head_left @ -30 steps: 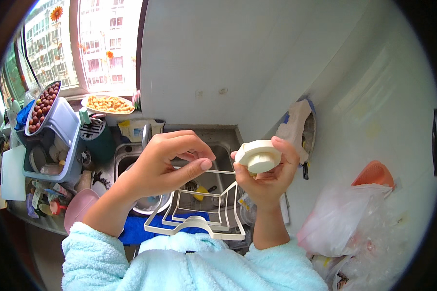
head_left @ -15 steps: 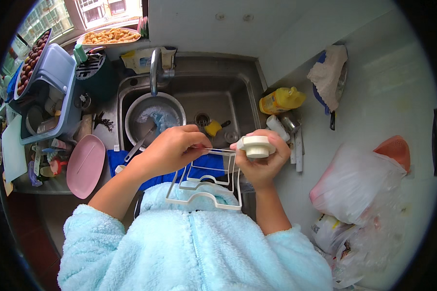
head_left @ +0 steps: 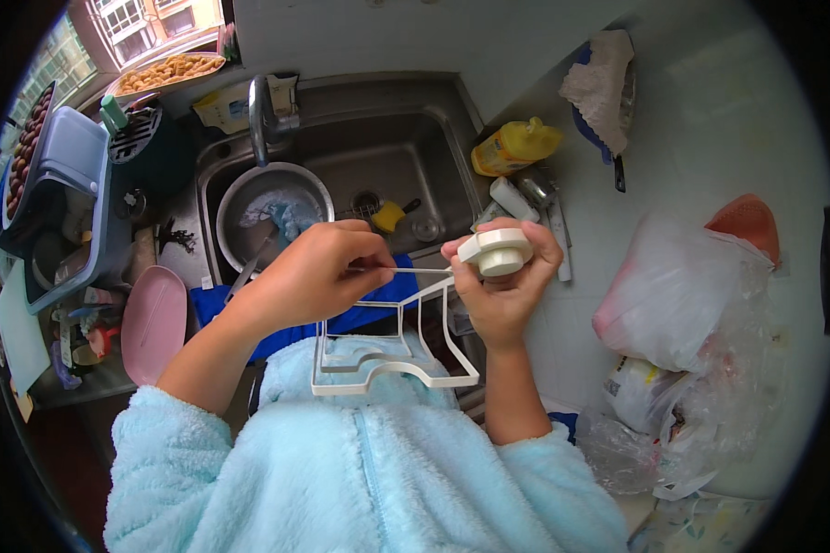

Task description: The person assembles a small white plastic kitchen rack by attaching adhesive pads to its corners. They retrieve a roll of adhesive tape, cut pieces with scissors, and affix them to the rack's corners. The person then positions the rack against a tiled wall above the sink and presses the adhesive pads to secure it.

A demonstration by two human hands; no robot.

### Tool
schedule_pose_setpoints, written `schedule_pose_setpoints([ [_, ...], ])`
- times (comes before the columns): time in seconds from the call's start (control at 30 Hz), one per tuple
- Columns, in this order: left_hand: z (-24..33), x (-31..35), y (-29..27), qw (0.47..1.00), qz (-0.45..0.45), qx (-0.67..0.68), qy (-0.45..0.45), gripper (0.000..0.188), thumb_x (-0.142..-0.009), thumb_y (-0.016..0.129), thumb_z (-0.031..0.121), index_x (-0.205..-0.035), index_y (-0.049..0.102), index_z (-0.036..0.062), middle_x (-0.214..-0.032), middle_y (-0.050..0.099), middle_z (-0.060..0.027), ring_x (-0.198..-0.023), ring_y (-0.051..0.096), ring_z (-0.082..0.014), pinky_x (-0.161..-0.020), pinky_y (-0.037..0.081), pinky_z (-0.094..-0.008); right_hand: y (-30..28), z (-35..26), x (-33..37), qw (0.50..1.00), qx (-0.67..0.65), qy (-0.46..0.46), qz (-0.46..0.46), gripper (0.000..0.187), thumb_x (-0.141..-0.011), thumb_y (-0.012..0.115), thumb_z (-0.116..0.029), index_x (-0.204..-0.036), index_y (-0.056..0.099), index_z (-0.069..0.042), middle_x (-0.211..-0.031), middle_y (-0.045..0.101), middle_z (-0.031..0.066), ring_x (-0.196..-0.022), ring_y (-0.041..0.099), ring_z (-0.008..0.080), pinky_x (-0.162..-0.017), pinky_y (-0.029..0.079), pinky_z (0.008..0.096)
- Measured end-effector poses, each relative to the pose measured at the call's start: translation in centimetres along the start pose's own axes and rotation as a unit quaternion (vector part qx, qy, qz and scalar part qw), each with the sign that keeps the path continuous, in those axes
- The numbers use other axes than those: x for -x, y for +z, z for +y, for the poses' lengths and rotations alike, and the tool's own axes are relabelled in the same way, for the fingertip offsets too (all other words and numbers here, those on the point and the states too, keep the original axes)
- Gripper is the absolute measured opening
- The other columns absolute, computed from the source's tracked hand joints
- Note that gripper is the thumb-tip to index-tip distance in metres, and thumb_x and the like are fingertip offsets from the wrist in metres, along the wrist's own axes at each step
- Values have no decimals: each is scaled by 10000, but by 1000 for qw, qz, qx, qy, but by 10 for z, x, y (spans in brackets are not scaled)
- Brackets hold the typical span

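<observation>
In front of my chest hangs a white wire rack [head_left: 392, 367] with bent bars. My left hand [head_left: 327, 272] is closed in a pinch on its upper rod, thumb and fingers together. My right hand [head_left: 507, 309] is wrapped round a thick white knob-like piece [head_left: 500, 261] at the rack's right end; the joint between the two is partly hidden by the fingers. A blue cloth [head_left: 387, 293] lies at the sink's front edge, behind the rack.
The metal sink [head_left: 433, 147] holds a steel basin [head_left: 233, 207] with bluish material inside and a yellow sponge [head_left: 387, 217]. A faucet [head_left: 258, 120] arches above. Leftward are a pink tray [head_left: 153, 323] and blue-grey container [head_left: 74, 147]; rightward, a yellow bottle [head_left: 514, 147] and plastic bags [head_left: 673, 286].
The rack has swung and tilted a little, its lower bars shifting right. Both hands keep their hold. The whole view has shifted slightly, moving the sink up and left.
</observation>
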State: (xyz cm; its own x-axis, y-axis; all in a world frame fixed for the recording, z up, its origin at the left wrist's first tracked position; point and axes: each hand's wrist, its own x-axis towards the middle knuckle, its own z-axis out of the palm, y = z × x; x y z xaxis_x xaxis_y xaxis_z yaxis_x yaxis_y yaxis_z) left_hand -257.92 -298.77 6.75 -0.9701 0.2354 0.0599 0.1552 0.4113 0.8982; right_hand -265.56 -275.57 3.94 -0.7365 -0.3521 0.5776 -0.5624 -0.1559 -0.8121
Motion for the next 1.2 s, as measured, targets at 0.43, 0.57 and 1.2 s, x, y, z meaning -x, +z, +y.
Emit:
schedule_pose_setpoints([
  [0.43,0,-38,12,985,115,-48,121,167,-894,760,95,-1030,707,15,-961,656,-119,-859,702,-260,-736,582,-331,-23,-1,-24,987,-58,135,-65,644,-865,718,12,-1439,428,-21,-1193,561,115,-991,682,212,-894,608,357],
  [0.57,2,-49,13,997,32,-23,70,196,-895,760,108,-1063,716,16,-1011,697,-141,-881,724,-263,-751,593,-343,-23,5,-28,981,-104,166,-13,644,-867,750,-6,-1435,448,-16,-1163,585,88,-1016,671,186,-896,606,333],
  [1.2,3,-18,26,992,-62,111,26,326,-975,705,255,-1157,729,-14,-1066,735,-186,-934,742,-279,-807,616,-377,-9,34,-72,959,-87,266,-35,451,-897,806,-168,-1252,562,-33,-1132,643,75,-1017,671,157,-858,601,294],
])
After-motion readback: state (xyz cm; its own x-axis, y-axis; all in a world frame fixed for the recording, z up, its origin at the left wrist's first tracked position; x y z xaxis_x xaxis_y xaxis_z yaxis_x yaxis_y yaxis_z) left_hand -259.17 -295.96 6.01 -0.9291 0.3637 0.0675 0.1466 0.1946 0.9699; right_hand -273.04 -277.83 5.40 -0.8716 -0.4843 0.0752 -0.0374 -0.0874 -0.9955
